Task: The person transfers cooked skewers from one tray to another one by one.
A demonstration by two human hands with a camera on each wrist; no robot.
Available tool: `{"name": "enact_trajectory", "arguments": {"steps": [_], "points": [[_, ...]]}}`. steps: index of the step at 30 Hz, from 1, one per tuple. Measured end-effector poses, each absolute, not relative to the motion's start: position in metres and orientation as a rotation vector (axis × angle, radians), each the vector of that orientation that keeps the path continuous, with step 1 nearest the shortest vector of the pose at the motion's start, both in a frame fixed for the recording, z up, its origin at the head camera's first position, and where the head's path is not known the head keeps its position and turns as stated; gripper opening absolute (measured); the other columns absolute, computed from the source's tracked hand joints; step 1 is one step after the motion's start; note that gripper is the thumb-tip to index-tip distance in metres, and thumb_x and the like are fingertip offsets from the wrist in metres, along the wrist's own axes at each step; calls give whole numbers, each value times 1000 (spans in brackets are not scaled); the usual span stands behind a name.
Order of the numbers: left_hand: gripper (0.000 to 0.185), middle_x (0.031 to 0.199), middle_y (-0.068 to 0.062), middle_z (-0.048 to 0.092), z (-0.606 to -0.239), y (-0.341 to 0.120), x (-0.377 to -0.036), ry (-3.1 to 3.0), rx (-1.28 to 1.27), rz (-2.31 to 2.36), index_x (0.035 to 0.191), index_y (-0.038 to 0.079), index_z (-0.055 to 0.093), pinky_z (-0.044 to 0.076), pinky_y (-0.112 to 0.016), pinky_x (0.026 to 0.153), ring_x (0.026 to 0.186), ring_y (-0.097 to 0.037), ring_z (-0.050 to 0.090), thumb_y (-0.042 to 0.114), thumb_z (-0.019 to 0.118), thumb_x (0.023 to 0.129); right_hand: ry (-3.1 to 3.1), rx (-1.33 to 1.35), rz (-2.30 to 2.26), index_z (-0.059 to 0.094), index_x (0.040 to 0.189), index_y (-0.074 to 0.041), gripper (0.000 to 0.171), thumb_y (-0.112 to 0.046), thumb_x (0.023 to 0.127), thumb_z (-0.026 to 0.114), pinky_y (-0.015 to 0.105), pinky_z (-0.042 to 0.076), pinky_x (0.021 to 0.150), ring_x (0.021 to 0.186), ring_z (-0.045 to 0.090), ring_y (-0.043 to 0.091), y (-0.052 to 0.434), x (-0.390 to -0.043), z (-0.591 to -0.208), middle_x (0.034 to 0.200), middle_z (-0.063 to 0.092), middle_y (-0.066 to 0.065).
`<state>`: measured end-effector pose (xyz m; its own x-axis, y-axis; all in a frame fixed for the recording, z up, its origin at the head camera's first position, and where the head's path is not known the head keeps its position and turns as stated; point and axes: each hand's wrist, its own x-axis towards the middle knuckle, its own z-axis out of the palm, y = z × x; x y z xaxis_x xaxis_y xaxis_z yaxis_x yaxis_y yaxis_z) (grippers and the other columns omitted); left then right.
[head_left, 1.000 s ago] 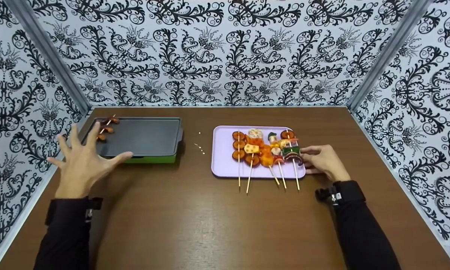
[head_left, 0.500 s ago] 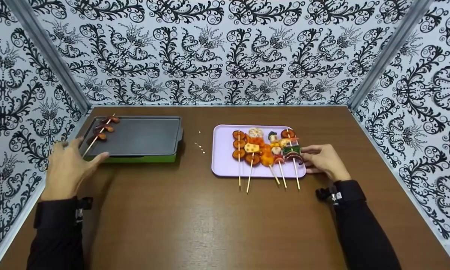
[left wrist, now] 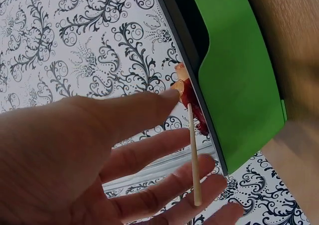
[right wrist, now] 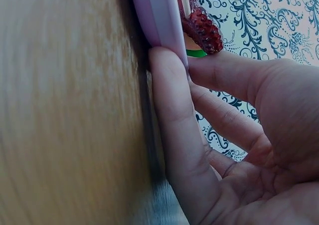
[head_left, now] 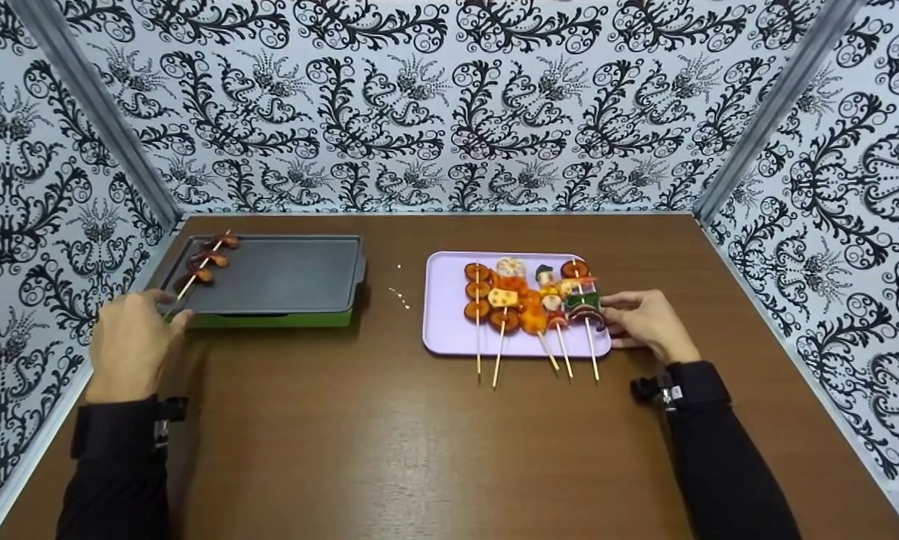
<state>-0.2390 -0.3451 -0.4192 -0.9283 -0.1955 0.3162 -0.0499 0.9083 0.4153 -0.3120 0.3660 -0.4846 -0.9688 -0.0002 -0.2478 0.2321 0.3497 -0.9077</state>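
From the head camera, the left hand point(head_left: 130, 341) sits at the near left corner of the flat black grill plate on a green base point(head_left: 269, 274). A thin wooden skewer with red-brown meat slices point(head_left: 203, 261) lies on the plate's left edge, its bare end sticking out toward the hand. The right hand point(head_left: 644, 322) rests against the right side of the pale purple plastic tray point(head_left: 445, 330), which holds more food skewers point(head_left: 531, 300) on the brown wooden bench point(head_left: 419, 450). To do this well, I think the left fingers should take the bare stick, not the food, and lift gently.

The left wrist camera shows more: the left fingers point(left wrist: 149, 157) are spread apart and loose. They hold nothing, and the stick end point(left wrist: 194, 185) lies just over them.

The right wrist camera shows the right fingers point(right wrist: 169, 120) lying straight and together, pressed flat along the tray edge point(right wrist: 159, 15). One fingertip sits just under a red meat piece point(right wrist: 202, 28).
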Motion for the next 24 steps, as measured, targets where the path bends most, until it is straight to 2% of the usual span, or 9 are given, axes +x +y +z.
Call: {"name": "enact_trajectory", "arguments": {"steps": [9,13,16,20,24], "points": [[16,97,-34,71,-419,-343,-240,-2695,205,-614,105,-6,75,55,-62,64,75,-51,68,2,75,92,2418,204,-1677,63,137,4,40,-13,102,69,41,64,71,82,76,24,366,-311,-484,108,75,18],[12,96,-31,73,-421,-341,-243,-2685,196,-666,100,-7,76,55,-64,75,80,-53,69,1,76,90,2428,214,-1679,65,136,3,39,-13,101,70,40,64,69,80,76,23,365,-310,-484,105,76,17],[11,95,-30,73,-423,-340,-246,-2676,177,-674,94,-7,78,50,-68,85,88,-57,67,1,79,87,2423,217,-1682,65,136,3,40,-13,100,71,41,64,70,80,76,24,364,-311,-485,105,76,17],[10,89,-28,74,-425,-341,-248,-2667,175,-657,89,-6,78,45,-70,86,89,-60,64,3,81,85,2429,211,-1678,65,137,3,40,-13,100,71,41,64,71,81,76,24,365,-311,-485,106,76,18],[12,86,-26,74,-425,-339,-247,-2671,205,-677,89,-6,78,46,-69,83,86,-58,64,5,82,85,2430,214,-1676,65,136,2,39,-13,101,70,42,64,72,82,76,25,366,-311,-485,107,75,18]]}}
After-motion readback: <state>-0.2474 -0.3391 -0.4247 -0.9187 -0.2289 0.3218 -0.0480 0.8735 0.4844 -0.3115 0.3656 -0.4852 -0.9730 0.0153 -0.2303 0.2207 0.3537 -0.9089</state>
